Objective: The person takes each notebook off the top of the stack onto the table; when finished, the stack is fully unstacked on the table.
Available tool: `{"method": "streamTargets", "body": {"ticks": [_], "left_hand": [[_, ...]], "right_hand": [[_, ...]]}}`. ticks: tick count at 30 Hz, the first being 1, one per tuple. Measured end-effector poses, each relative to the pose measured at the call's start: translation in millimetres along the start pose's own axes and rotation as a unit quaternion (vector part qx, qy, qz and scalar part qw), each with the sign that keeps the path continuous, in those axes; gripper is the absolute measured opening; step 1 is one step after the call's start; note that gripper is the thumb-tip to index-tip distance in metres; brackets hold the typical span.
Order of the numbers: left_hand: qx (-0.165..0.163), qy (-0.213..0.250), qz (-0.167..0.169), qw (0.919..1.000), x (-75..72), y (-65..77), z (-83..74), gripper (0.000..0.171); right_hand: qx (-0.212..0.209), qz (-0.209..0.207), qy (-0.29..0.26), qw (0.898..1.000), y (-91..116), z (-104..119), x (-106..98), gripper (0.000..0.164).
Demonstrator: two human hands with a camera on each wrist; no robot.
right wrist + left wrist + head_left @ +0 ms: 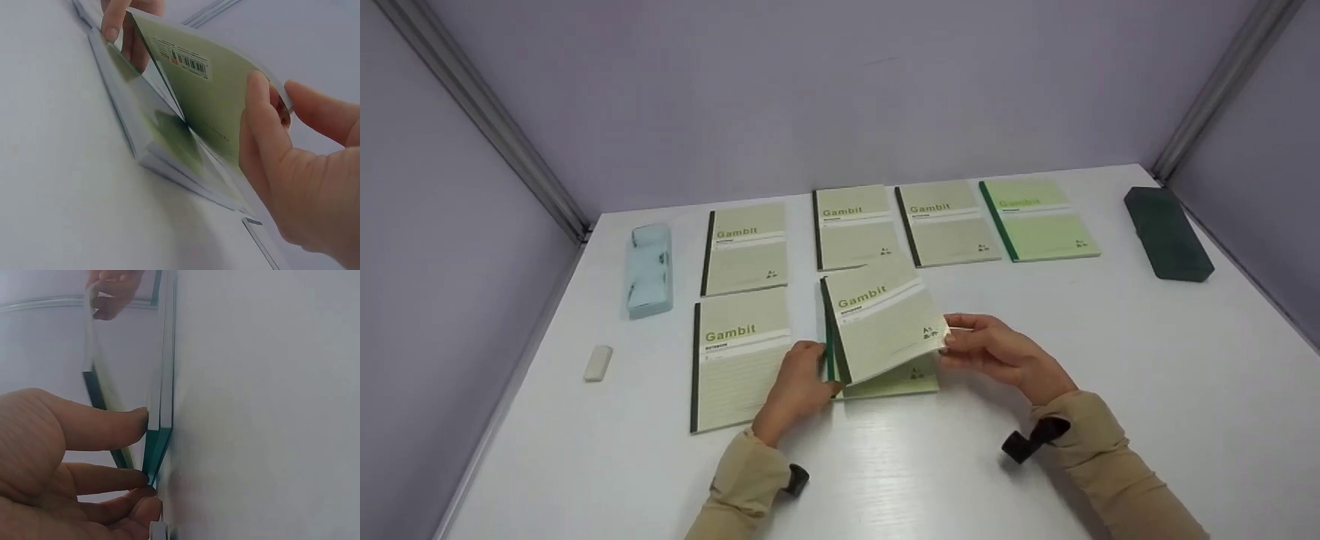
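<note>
My right hand (1009,352) pinches the lower right corner of a beige Gambit notebook (881,319), thumb on top and fingers beneath. That notebook is tilted, its right side raised, and the right wrist view shows its back cover with a barcode (191,63). Under it lies a small stack of green-spined notebooks (896,384), mostly hidden. My left hand (802,379) holds the stack's near left corner, thumb at the near edge and fingers along the spine. In the left wrist view the thumb and forefinger meet the green spines (154,450), with the raised notebook's dark spine behind.
Left of the stack lie a lined-cover notebook (741,375) and a beige notebook (746,251). Behind are two more beige notebooks (855,244) and a green one (1046,232). A pale blue case (649,274) and a white eraser (598,364) lie left, a dark green case (1170,236) right.
</note>
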State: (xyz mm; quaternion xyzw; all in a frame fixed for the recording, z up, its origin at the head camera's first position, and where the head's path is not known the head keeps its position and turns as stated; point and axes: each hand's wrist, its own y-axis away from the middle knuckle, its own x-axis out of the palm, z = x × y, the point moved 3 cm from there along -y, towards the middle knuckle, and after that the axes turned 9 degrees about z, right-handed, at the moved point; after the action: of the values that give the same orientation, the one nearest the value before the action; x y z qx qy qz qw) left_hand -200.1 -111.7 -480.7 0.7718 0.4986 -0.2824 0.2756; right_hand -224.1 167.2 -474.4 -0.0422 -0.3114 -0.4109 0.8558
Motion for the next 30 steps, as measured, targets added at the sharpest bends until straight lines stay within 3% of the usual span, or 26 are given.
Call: {"method": "streamTargets", "body": {"ticks": [5, 10, 16, 21, 30], "left_hand": [[-0.004, 0.002, -0.001, 1.0, 0.5, -1.3, 0.1, 0.056], [-0.012, 0.008, 0.0, 0.9999, 1.8, -1.6, 0.0, 0.057], [-0.015, 0.012, -0.003, 0.9998, 2.1, -0.9, -1.0, 0.057], [-0.021, 0.006, -0.004, 0.9998, 2.3, -0.3, -1.4, 0.054], [-0.037, 0.001, 0.006, 0.9993, 2.4, -1.4, -2.7, 0.057]], "right_hand": [[-0.039, 0.036, -0.042, 0.998, 9.1, 11.5, 6.0, 0.031], [-0.064, 0.031, -0.051, 0.996, 22.3, 25.1, 0.5, 0.034], [-0.087, 0.001, -0.052, 0.995, 45.0, 39.3, -15.7, 0.035], [-0.111, 0.006, -0.054, 0.992, 66.8, 45.9, -32.6, 0.039], [-0.113, 0.003, -0.057, 0.992, 107.8, 38.3, -60.6, 0.042]]}}
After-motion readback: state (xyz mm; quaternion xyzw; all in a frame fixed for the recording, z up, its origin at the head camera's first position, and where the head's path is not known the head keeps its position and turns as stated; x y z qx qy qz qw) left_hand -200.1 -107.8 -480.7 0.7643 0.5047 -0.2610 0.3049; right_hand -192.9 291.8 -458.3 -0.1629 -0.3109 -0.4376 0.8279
